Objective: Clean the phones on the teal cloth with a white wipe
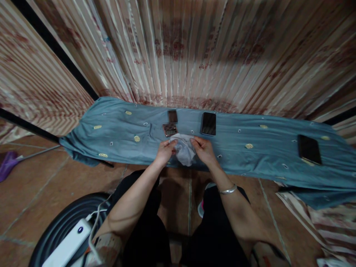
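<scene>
Between my two hands hangs a crumpled, thin whitish cloth, held up at its top corners over the front edge of the bench. My left hand pinches its left side with closed fingers. On the other side, my right hand grips the cloth between thumb and fingers. Just beyond it lies an open hinged case, like a compact; its raised upper half is blurred into blocks. A dark rectangular device with a glossy face lies flat behind my right hand, apart from it.
A blue-green patterned sheet covers the long bench. Another dark flat device lies at its right end. Striped curtains hang behind. A white power bank with a cable rests on a black round stool at lower left.
</scene>
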The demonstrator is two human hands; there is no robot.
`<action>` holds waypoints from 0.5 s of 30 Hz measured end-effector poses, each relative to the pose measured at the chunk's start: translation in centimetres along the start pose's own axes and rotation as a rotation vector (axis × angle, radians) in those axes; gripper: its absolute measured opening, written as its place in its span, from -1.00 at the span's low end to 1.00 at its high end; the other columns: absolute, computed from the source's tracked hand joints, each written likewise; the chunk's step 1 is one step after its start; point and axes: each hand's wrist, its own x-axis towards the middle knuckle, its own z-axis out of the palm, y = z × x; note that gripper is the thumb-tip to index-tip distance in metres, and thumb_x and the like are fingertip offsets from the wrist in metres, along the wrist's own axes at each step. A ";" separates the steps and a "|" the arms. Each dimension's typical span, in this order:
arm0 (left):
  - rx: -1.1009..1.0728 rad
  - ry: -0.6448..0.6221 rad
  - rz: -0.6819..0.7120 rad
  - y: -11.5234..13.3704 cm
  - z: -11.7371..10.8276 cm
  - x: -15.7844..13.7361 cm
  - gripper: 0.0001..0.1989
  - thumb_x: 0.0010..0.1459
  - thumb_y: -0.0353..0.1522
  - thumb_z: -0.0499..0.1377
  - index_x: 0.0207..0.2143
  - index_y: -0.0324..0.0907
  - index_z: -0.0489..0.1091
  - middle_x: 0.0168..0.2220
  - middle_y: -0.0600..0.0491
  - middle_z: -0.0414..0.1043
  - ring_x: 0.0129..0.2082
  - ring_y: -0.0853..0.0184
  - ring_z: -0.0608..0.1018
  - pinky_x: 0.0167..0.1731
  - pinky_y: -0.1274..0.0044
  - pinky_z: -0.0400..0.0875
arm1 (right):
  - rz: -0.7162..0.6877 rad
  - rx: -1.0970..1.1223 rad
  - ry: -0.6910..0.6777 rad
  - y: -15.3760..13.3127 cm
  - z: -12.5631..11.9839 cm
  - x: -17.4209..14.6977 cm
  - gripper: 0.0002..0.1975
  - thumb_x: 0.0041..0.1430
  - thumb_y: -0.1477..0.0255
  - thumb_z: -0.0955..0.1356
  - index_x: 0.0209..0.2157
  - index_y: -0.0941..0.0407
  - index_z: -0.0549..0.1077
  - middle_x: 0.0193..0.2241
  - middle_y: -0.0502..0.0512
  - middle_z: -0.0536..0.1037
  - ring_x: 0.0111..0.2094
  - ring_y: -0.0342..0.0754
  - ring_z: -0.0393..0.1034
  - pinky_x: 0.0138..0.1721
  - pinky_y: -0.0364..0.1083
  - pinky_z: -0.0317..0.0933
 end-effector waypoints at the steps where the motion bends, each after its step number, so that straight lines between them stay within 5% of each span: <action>1: -0.003 0.013 -0.005 0.1 0.1 -0.1 -0.82 -0.07 -0.29 0.39 -0.51 -0.22 0.52 -0.57 0.09 0.47 -0.59 0.42 0.42 -0.53 0.58 0.29 | -0.010 -0.012 0.005 -0.1 -0.1 0.0 -0.59 0.18 0.07 0.28 -0.53 0.08 0.45 -0.63 -0.08 0.31 -0.54 -0.12 0.19 -0.45 -0.14 0.05; 9: -0.053 0.031 -0.035 0.8 0.9 -0.9 -0.81 -0.13 -0.32 0.42 -0.55 -0.21 0.50 -0.59 0.08 0.49 -0.60 0.41 0.46 -0.55 0.59 0.31 | -0.026 -0.010 -0.009 -0.4 -0.6 -0.1 -0.56 0.23 0.05 0.27 -0.35 0.10 0.59 -0.52 -0.03 0.50 -0.44 -0.07 0.36 -0.36 -0.13 0.20; 15: -0.047 0.012 0.008 0.5 0.8 -0.6 -0.77 -0.14 -0.26 0.44 -0.52 -0.21 0.52 -0.59 0.10 0.48 -0.62 0.44 0.44 -0.56 0.60 0.31 | -0.029 0.025 -0.188 -0.7 -0.6 -0.4 -0.60 0.11 0.12 0.43 -0.10 0.06 0.60 -0.28 0.01 0.66 -0.28 0.00 0.50 -0.19 -0.07 0.35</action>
